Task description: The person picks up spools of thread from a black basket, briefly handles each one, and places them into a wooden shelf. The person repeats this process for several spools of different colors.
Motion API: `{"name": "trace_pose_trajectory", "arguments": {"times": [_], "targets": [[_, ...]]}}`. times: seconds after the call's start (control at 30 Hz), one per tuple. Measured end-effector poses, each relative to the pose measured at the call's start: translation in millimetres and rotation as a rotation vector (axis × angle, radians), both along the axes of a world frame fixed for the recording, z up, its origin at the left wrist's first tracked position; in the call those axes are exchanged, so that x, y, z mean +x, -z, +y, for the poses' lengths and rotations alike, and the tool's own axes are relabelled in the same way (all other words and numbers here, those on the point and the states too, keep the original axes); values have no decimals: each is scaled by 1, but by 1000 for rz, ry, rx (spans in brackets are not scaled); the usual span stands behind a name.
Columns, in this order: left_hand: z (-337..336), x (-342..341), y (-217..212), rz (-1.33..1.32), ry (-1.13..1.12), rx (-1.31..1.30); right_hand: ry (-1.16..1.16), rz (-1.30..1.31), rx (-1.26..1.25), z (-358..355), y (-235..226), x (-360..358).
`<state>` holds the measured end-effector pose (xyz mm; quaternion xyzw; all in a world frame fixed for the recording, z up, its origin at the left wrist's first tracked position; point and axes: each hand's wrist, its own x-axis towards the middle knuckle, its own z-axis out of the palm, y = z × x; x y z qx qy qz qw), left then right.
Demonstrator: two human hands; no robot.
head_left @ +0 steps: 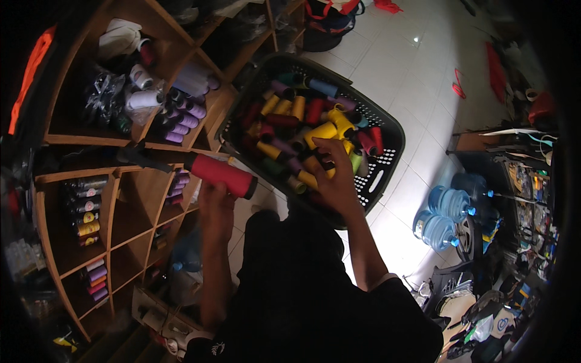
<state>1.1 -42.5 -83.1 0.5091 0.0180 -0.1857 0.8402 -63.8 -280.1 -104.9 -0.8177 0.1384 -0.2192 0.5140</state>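
Note:
A large red spool of thread (223, 175) is gripped in my left hand (214, 206), tilted, in front of the wooden shelves. My right hand (339, 178) reaches over the near right part of a dark perforated plastic basket (393, 130). Its fingers are curved but apart, close above the thread spools there, and I see nothing held between them. Several spools in yellow, red, purple, green and blue lie jumbled in the basket. A yellow spool (321, 134) lies just beyond my right fingertips. My right hand hides some of the spools under it.
A wooden cubby shelf (130, 209) with purple spools (179, 126) and plastic-wrapped spools stands at left. Blue water jugs (449, 202) sit on the white tiled floor (399, 78) at right, beside a cluttered rack (526, 181). A dark bag (327, 30) rests beyond the basket.

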Motion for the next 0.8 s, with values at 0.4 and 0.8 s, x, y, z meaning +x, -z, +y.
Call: {"name": "trace_pose_trajectory", "arguments": {"times": [0.4, 0.8], "targets": [[-11, -8, -20, -219, 66, 215, -385, -161, 170, 50, -50, 12], [6, -15, -26, -100, -121, 101, -128, -59, 265, 22, -1, 17]]}}
